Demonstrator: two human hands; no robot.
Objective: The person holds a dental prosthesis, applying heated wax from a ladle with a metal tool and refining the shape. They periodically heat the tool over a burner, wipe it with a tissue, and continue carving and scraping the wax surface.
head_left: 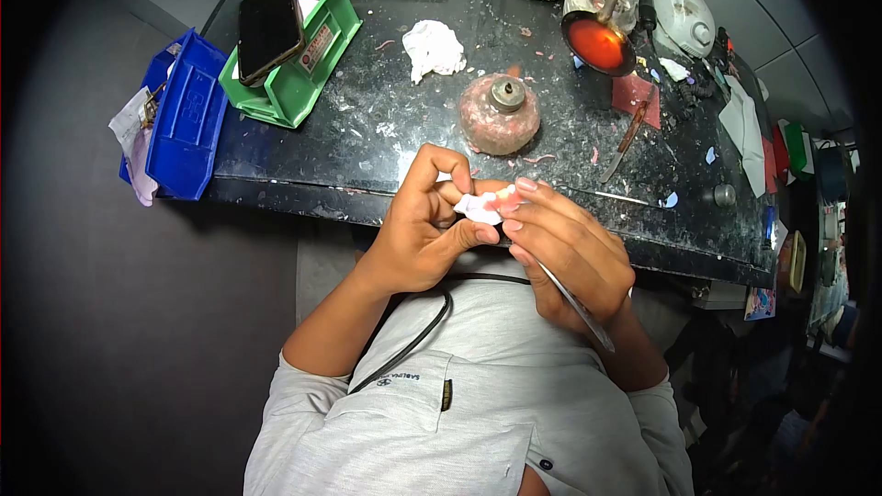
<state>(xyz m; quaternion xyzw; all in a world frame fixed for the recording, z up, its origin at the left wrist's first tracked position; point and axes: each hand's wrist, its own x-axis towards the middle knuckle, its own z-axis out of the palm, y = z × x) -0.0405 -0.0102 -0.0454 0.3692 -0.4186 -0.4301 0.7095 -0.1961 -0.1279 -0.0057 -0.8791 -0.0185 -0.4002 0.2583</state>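
Observation:
In front of my chest, my left hand grips a small dental model between thumb and fingers. The model has a white plaster base, with pink wax and tooth-coloured teeth on one side. My right hand is closed round a slim metal carving tool, whose flat end points down toward my shirt. The tool's working end is hidden behind my fingers. The right fingertips are at the pink side of the model. Just beyond both hands, a round spirit burner stands on the dark table.
Crumpled white material lies behind the burner. At left are a green bin bearing a phone and a blue bin. To the right are a pan of red-orange liquid, a pink wax sheet, a knife and scattered scraps.

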